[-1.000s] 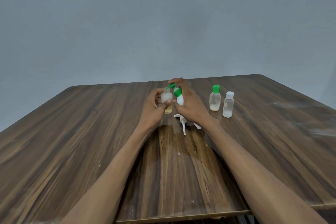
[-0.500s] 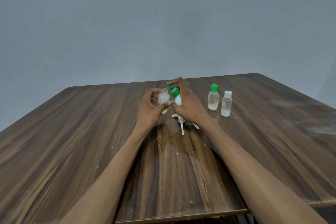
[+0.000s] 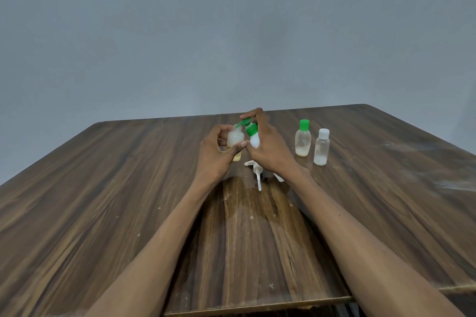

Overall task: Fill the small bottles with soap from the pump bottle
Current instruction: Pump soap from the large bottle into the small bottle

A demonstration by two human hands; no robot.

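Observation:
My left hand (image 3: 215, 153) grips a small clear bottle (image 3: 235, 138) with its mouth uncapped and yellowish liquid at the bottom. My right hand (image 3: 270, 152) holds the white pump bottle (image 3: 253, 139) with the green pump head (image 3: 247, 123); its index finger lies on top of the pump. The green spout points left, right over the small bottle's mouth. Both bottles are held just above the wooden table (image 3: 128, 201), at its far middle. The pump bottle's lower body is hidden by my right hand.
A small bottle with a green cap (image 3: 303, 141) and another with a white cap (image 3: 321, 147) stand to the right of my hands. A white cap with a long tube (image 3: 257, 175) lies on the table below my hands, beside a wet patch.
My left hand lifted the small bottle a little and brought its mouth under the green spout. My right hand stayed on the pump bottle.

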